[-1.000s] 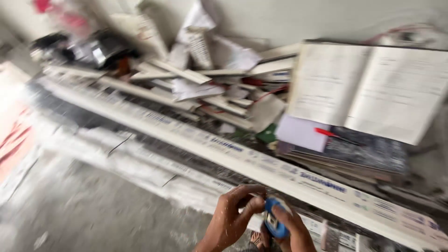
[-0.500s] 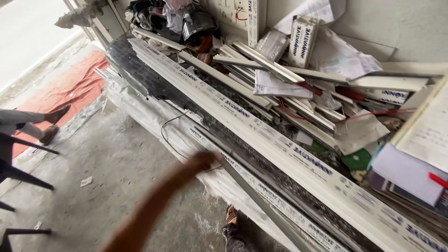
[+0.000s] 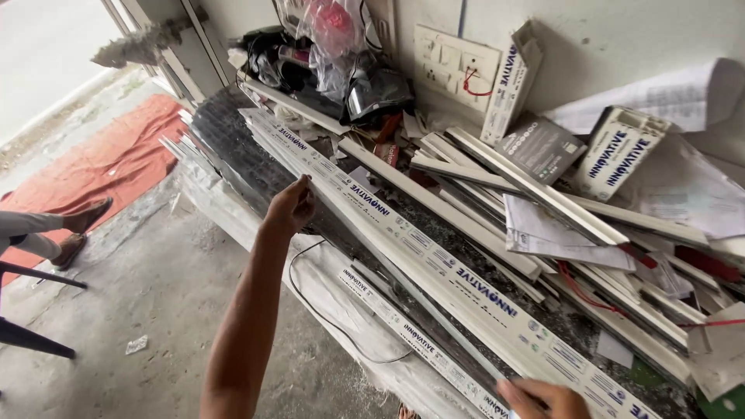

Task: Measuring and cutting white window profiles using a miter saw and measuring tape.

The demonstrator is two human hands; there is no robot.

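I see a low dark ledge (image 3: 233, 159) running along the wall, thick with clutter. Long white plastic casing strips (image 3: 434, 268) lie lengthwise on it, several stacked and crossing. Loose papers (image 3: 543, 233) rest among them, with red wire (image 3: 578, 291) tangled through. At the far end sits a heap of black gear and plastic bags (image 3: 334, 62). Below, the grey concrete floor (image 3: 140, 295) carries more white strips (image 3: 388, 326), a thin black cable (image 3: 326, 326) and a red mat (image 3: 101, 163).
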